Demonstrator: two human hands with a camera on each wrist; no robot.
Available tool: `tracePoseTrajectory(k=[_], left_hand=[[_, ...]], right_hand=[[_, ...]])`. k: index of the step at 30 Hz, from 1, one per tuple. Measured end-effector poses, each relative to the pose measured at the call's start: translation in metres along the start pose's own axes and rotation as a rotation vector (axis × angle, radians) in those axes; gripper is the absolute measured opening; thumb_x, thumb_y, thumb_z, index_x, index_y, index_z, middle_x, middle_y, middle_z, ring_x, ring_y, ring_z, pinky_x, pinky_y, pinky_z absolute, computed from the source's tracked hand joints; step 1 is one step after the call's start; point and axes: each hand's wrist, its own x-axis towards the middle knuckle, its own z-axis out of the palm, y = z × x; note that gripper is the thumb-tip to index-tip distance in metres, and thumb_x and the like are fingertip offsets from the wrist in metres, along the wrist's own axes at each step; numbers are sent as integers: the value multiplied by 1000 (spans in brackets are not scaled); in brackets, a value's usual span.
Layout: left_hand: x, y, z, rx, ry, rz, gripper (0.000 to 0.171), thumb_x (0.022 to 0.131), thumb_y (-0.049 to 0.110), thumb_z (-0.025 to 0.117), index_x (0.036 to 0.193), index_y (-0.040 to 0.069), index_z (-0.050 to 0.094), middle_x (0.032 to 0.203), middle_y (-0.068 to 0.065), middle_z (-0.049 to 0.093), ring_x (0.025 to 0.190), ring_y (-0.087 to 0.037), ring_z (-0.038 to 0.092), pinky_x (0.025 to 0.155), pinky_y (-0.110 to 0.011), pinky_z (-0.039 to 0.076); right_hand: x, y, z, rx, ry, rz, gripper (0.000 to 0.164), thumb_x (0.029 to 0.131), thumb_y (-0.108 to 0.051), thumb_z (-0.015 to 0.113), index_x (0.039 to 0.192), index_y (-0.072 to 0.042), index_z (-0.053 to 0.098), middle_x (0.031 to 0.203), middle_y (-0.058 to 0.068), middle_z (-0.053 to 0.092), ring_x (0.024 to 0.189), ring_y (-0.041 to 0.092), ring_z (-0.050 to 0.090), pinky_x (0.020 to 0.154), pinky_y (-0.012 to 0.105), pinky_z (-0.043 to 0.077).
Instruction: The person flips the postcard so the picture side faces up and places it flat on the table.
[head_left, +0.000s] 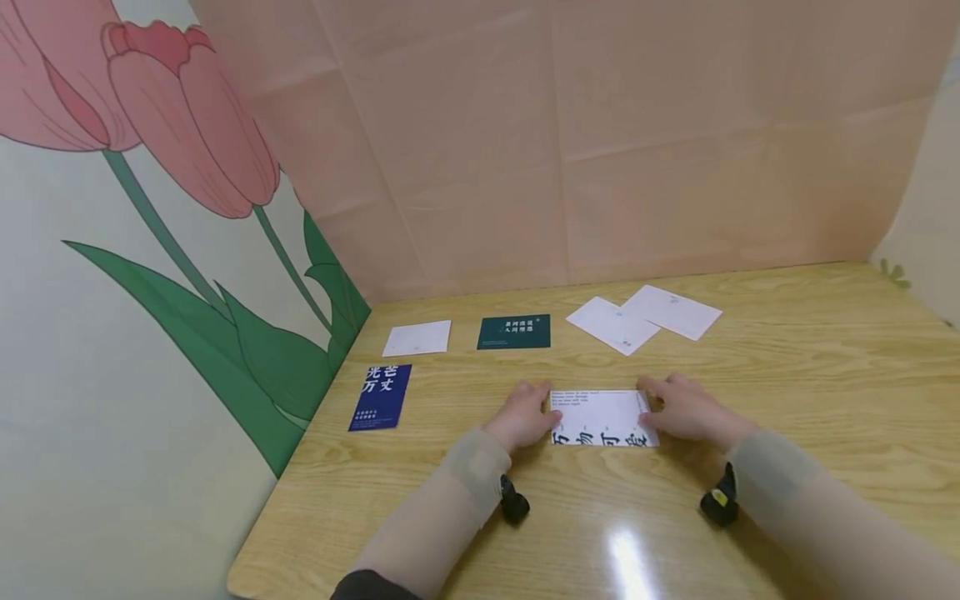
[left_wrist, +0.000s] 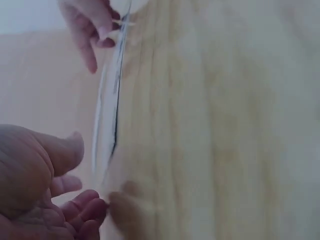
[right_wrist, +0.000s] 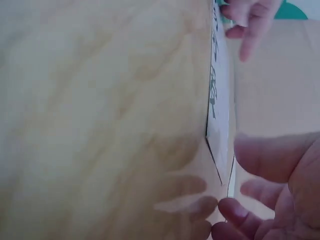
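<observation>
A white card [head_left: 600, 417] with bold dark characters along its near edge and small print at its top left lies on the table in front of me. My left hand [head_left: 525, 414] is at its left end, the thumb overlapping the edge in the head view. At the opposite end is my right hand [head_left: 690, 408], its thumb over the right edge and index finger by the far corner. In the left wrist view the left thumb [left_wrist: 70, 150] stands apart from the loosely bent fingers. The right wrist view shows the right thumb [right_wrist: 260, 155] likewise raised away from its fingers.
Further back on the wooden table [head_left: 787, 350] lie a white card [head_left: 417, 339], a dark green card [head_left: 513, 332] and two overlapping white cards, one left [head_left: 611, 323], one right [head_left: 678, 312]. A blue card [head_left: 380, 397] is at the left. Pink sheeting [head_left: 600, 167] hangs behind.
</observation>
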Motion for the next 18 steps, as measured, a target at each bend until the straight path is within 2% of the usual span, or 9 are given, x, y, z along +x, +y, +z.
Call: tracePoseTrajectory(k=[2, 5, 8, 11, 14, 18], left_hand=[[-8, 3, -1, 38, 3, 49, 54, 96, 42, 56, 146, 26, 43, 135, 0, 46, 115, -14, 46, 103, -34, 38], [-19, 9, -2, 166, -15, 186, 48, 97, 44, 53, 142, 29, 48, 135, 4, 48, 120, -13, 45, 103, -33, 37], [-27, 14, -2, 267, -71, 317, 46, 97, 46, 51, 140, 29, 51, 136, 6, 49, 123, -12, 45, 104, -31, 35], [-32, 17, -1, 358, -151, 404, 50, 97, 51, 47, 142, 29, 48, 140, 8, 47, 127, -11, 42, 107, -30, 32], [-37, 18, 0, 393, -225, 430, 54, 97, 55, 44, 145, 30, 43, 146, 9, 40, 133, -12, 37, 109, -32, 29], [-40, 17, -1, 370, -261, 370, 56, 95, 58, 43, 146, 34, 39, 152, 12, 31, 139, -12, 28, 112, -37, 25]], right_hand=[[-3, 0, 0, -3, 27, -8, 69, 91, -29, 65, 145, 2, 35, 110, 24, 50, 89, 32, 47, 70, 41, 43], [-6, -2, 0, -43, 90, -63, 61, 92, -24, 63, 141, 5, 41, 118, 30, 52, 98, 40, 53, 79, 53, 46], [-7, -4, 1, -100, 88, -151, 51, 94, -22, 61, 137, 3, 49, 134, 29, 48, 119, 49, 46, 95, 63, 37], [-8, -6, 3, -156, 27, -218, 47, 95, -22, 59, 137, -3, 51, 143, 21, 44, 130, 50, 35, 102, 65, 26], [-11, -7, 6, -218, -14, -251, 49, 95, -25, 60, 138, -5, 51, 146, 18, 42, 133, 51, 30, 103, 68, 20], [-16, -8, 8, -252, -24, -242, 52, 93, -30, 61, 138, -5, 51, 145, 18, 43, 134, 50, 28, 104, 69, 15]])
